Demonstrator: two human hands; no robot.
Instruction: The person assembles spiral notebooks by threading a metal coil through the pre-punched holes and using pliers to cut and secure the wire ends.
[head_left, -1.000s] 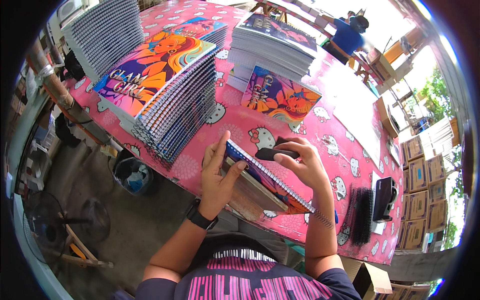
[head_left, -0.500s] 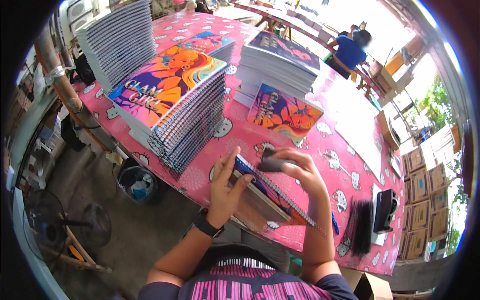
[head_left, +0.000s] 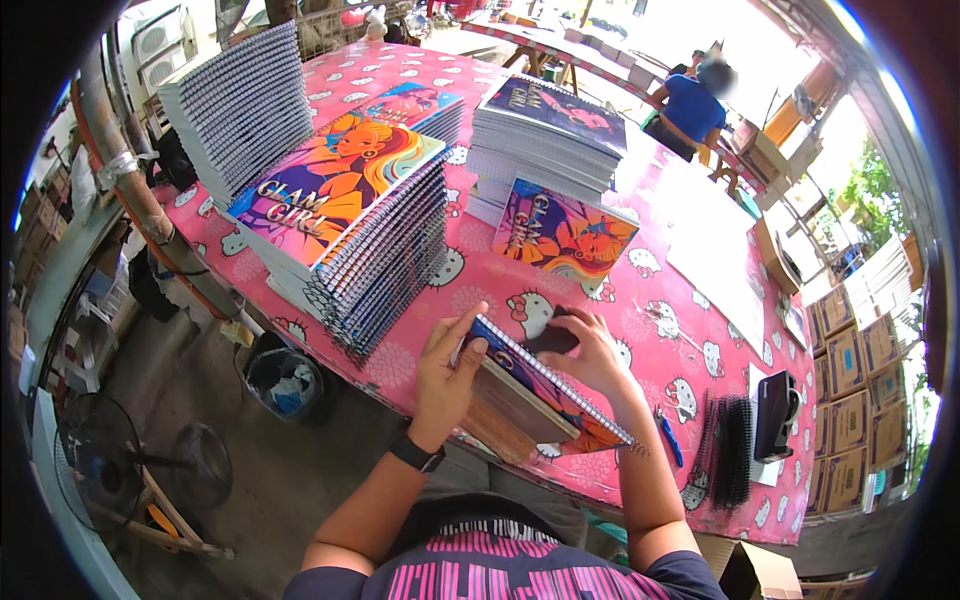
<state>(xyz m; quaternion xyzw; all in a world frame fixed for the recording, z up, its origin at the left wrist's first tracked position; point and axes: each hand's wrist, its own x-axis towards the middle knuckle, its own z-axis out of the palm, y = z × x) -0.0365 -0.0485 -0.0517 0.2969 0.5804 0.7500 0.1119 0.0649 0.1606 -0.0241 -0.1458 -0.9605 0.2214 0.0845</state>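
Observation:
A colourful spiral notebook (head_left: 545,380) stands tilted near the table's front edge, its coil running along the upper right side. My left hand (head_left: 447,375) grips its upper left end, thumb on the near face and fingers behind. Against the near side rest a flat greyish board and a brown wooden block (head_left: 500,428). Just beyond the coil, my right hand (head_left: 598,358) is curled round a dark, smooth object (head_left: 553,336) whose kind I cannot make out. A few loose coil turns stick out at the notebook's lower right end, by my right forearm.
Tall stacks of spiral notebooks (head_left: 385,255) stand at left; another stack (head_left: 545,135) is farther back, with one notebook (head_left: 565,230) leaning on it. At right lie a blue pen (head_left: 669,438), black binding coils (head_left: 725,450) and a black hole punch (head_left: 776,415). A person (head_left: 690,105) works beyond.
My right hand has moved slightly down along the notebook's far side with the dark object. The coil lies closer against the notebook's edge. My left hand keeps its grip.

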